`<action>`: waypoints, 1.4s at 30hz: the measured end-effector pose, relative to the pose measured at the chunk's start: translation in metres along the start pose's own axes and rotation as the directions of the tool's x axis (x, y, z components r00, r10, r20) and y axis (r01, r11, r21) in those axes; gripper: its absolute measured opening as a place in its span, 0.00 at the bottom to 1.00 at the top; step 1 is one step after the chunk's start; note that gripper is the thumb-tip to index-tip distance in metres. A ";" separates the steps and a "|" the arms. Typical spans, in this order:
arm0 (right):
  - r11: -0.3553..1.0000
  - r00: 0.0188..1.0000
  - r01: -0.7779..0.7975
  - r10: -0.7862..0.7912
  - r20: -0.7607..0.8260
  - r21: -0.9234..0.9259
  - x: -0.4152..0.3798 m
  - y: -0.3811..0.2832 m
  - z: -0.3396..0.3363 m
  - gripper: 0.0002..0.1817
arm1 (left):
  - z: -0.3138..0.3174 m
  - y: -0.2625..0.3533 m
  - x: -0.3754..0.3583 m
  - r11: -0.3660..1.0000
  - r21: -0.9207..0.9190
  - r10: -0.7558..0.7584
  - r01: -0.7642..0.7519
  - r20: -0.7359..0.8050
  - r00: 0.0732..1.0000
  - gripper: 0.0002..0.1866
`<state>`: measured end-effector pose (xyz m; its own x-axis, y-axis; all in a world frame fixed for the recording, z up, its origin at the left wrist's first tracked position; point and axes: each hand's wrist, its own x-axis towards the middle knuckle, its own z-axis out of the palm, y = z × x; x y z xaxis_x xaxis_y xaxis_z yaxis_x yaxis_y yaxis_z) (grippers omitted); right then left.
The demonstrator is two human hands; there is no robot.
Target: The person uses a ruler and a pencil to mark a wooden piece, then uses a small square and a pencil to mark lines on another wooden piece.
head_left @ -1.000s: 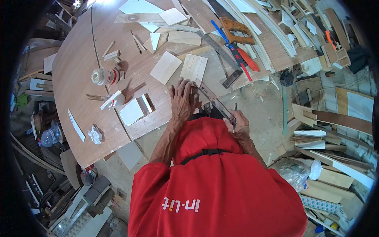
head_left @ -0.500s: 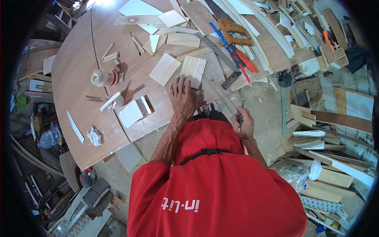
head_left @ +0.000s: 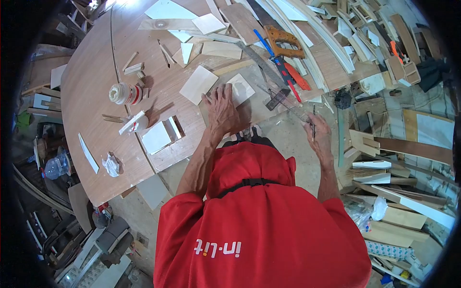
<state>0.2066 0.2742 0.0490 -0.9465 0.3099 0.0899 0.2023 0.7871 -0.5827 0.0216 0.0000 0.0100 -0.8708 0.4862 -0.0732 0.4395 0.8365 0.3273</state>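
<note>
My left hand (head_left: 222,113) rests palm down on the table, fingers spread, its fingertips by the left edge of a small pale board (head_left: 242,90). A second pale board (head_left: 198,85) lies just left of it. Off the table's front edge, my right hand (head_left: 320,133) is closed on a thin dark pencil-like tool (head_left: 313,123). A blurred clear strip (head_left: 294,109) runs from near its fingertips over the dark stock of a square (head_left: 278,99); whether the hand also holds the strip cannot be made out.
A handsaw (head_left: 284,42) and a red and blue tool (head_left: 284,69) lie at the back right. Left on the table (head_left: 91,62) are an open jar (head_left: 126,93), a cup with sticks (head_left: 138,123) and a white block (head_left: 157,138). Wood offcuts fill the right side.
My right hand has moved right and away from my body, and the strip has shifted right. The right-hand pale board has turned, and my left fingers are now beside it rather than on it.
</note>
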 end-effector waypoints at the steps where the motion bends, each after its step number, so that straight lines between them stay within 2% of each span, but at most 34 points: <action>1: 0.999 0.999 0.038 -0.038 0.016 -0.033 0.006 0.004 -0.005 0.19 | -0.004 -0.001 0.001 0.999 -0.015 0.032 -0.031 0.040 0.999 0.46; 3: 0.995 0.996 0.079 -0.077 0.038 -0.064 0.020 0.003 -0.014 0.19 | -0.015 -0.002 0.001 0.998 -0.029 0.056 -0.054 0.077 0.995 0.47; 5: 0.988 0.983 0.117 -0.101 0.155 -0.098 0.039 -0.004 -0.025 0.19 | -0.014 -0.003 -0.001 0.996 -0.042 0.082 -0.078 0.113 0.990 0.48; 6: 0.988 0.982 0.120 -0.104 0.158 -0.097 0.045 0.002 -0.024 0.19 | -0.008 -0.005 -0.004 0.992 -0.018 0.126 -0.126 0.002 0.992 0.45; 7: 0.976 0.974 0.186 -0.168 0.154 -0.113 0.052 0.010 -0.023 0.19 | -0.003 -0.006 -0.008 0.986 0.012 0.169 -0.169 -0.107 0.980 0.42; 8: 0.960 0.961 0.250 -0.230 0.152 -0.129 0.058 0.018 -0.021 0.20 | 0.003 -0.006 -0.013 0.986 0.011 0.164 -0.164 -0.106 0.981 0.42; 10: 0.953 0.949 0.285 -0.265 0.170 -0.108 0.073 0.020 -0.022 0.20 | 0.009 0.001 -0.026 0.975 -0.144 0.140 -0.168 -0.187 0.972 0.34; 12: 0.943 0.935 0.322 -0.302 0.187 -0.086 0.085 0.024 -0.022 0.20 | 0.013 0.014 -0.044 0.977 -0.110 0.163 -0.183 -0.169 0.972 0.32; 14: 0.904 0.906 0.405 -0.376 0.193 -0.139 0.093 0.029 -0.020 0.21 | 0.015 0.023 -0.053 0.978 -0.077 0.183 -0.196 -0.148 0.972 0.29; 17: 0.914 0.907 0.375 -0.326 0.266 -0.157 0.104 0.026 -0.023 0.20 | 0.019 0.029 -0.056 0.990 -0.062 0.120 -0.128 -0.116 0.986 0.32; 21: 0.908 0.902 0.385 -0.333 0.274 -0.163 0.114 0.032 -0.018 0.19 | 0.025 0.025 -0.058 0.991 -0.085 0.091 -0.100 -0.110 0.990 0.36; 24: 0.922 0.901 0.352 -0.288 0.324 -0.160 0.120 0.027 -0.019 0.18 | 0.025 0.036 -0.063 0.998 -0.026 0.057 -0.058 -0.063 0.996 0.39; 26: 0.908 0.886 0.387 -0.318 0.338 -0.161 0.124 0.029 -0.017 0.18 | 0.024 0.051 -0.062 1.000 0.025 -0.016 0.017 -0.043 0.999 0.42; 30: 0.899 0.874 0.420 -0.365 0.321 -0.122 0.132 0.036 -0.013 0.18 | 0.020 0.072 -0.057 0.997 0.033 -0.073 0.074 -0.018 0.997 0.44; 35: 0.895 0.865 0.436 -0.387 0.319 -0.094 0.138 0.039 -0.011 0.18 | 0.016 0.085 -0.049 0.987 0.059 -0.156 0.151 0.097 0.983 0.47; 38: 0.863 0.843 0.498 -0.457 0.284 -0.090 0.139 0.038 -0.011 0.17 | 0.022 0.092 -0.046 0.980 0.080 -0.188 0.183 0.066 0.980 0.48; 42: 0.858 0.839 0.505 -0.464 0.283 -0.090 0.143 0.039 -0.010 0.17 | 0.023 0.095 -0.044 0.974 0.106 -0.206 0.198 0.065 0.976 0.48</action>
<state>0.0818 0.3543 0.0467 -0.9594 -0.2566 0.1172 -0.2820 0.8800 -0.3822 0.1062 0.0637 0.0224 -0.9264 0.3189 -0.2001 0.2788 0.9383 0.2045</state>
